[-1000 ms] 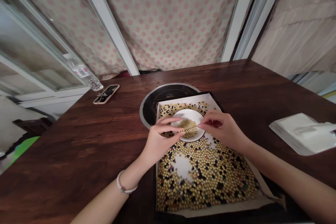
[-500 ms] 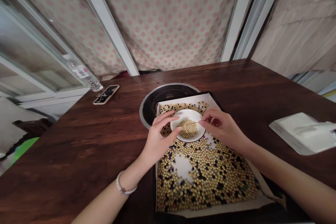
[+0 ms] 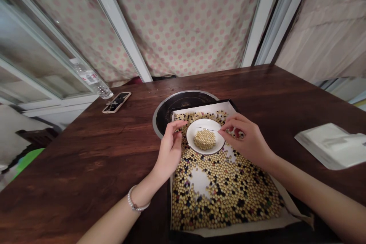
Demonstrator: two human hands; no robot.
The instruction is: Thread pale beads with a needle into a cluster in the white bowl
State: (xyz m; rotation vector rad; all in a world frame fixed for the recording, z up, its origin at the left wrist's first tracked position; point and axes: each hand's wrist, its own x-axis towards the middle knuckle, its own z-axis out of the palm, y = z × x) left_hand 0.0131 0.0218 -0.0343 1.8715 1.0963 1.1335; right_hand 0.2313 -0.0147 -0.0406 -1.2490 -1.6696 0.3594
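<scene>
A small white bowl (image 3: 192,143) stands on a tray (image 3: 288,219) lined with pale paper. Pale yellow beads (image 3: 204,139) lie heaped inside it. My right hand (image 3: 243,135), at the bowl's right rim, pinches a thin dark wire (image 3: 210,129), perhaps a needle. The wire is slightly curved and reaches left across the bowl above the beads. Just off the bowl's left side is my left hand (image 3: 170,146), fingers apart and holding nothing. All over the tray, mixed yellow and black beads (image 3: 228,190) are spread, with a few coloured ones among them.
Behind the tray, partly under it, is a round dark pan (image 3: 161,112) with a grey rim. A phone (image 3: 116,103) and a clear plastic bottle (image 3: 94,80) are at the table's far left. White packets (image 3: 331,143) lie on the right.
My left hand has drawn back left from over the bowl, off the wire's tip. The wire's free end now sits higher, while my right hand stays almost in place.
</scene>
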